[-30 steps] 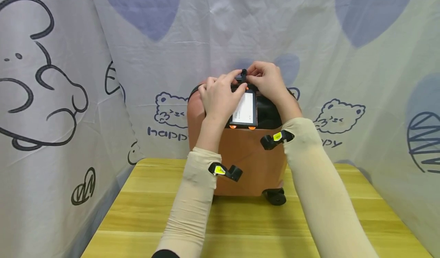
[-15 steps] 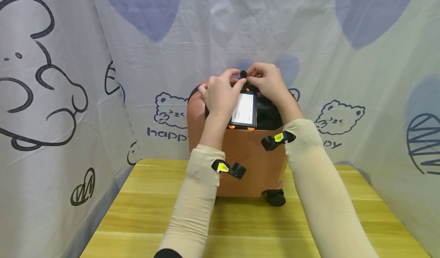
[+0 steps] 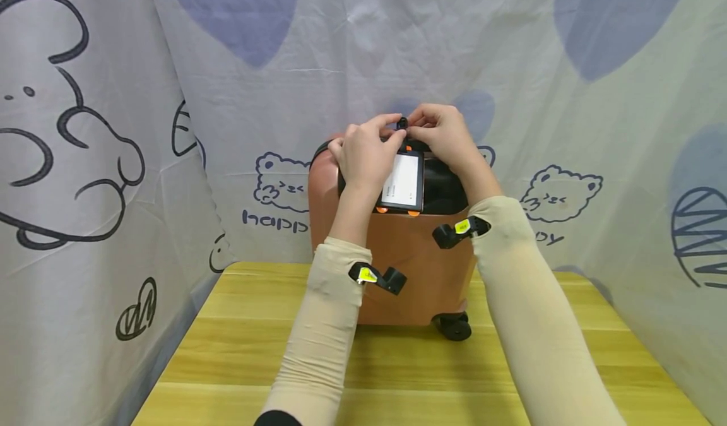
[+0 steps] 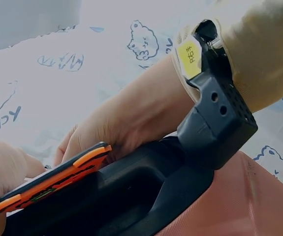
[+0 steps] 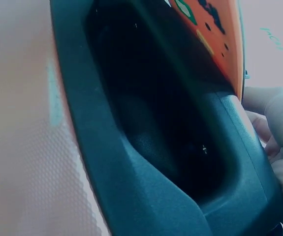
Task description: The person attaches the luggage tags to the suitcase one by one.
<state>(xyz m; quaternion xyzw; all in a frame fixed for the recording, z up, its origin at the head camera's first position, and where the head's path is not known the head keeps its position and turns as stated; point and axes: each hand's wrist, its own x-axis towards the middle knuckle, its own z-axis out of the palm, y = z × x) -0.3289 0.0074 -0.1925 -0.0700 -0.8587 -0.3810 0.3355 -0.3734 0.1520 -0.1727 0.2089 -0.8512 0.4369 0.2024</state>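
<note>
An orange-brown suitcase (image 3: 417, 262) stands on the table, with a black recessed panel (image 3: 445, 186) at its top. Against that panel hangs a luggage tag (image 3: 404, 181) with a white card and orange corners. Its short black strap (image 3: 402, 123) stands up above it in a loop. My left hand (image 3: 365, 154) pinches the strap from the left between thumb and index finger. From the other side, my right hand (image 3: 445, 134) pinches it with thumb and fingertips. The left wrist view shows the tag edge-on (image 4: 52, 178) beside the panel. Fingers partly hide the strap's ends.
The suitcase rests on a wood-grain table (image 3: 267, 344), one black wheel (image 3: 452, 326) showing at the right. A printed cloth (image 3: 363, 47) hangs close behind it. Wrist cameras (image 3: 392, 281) sit on both sleeves.
Over the second, my left hand has shifted slightly right and its thumb has risen along the strap. The strap's top has dropped a little. My right hand has hardly moved.
</note>
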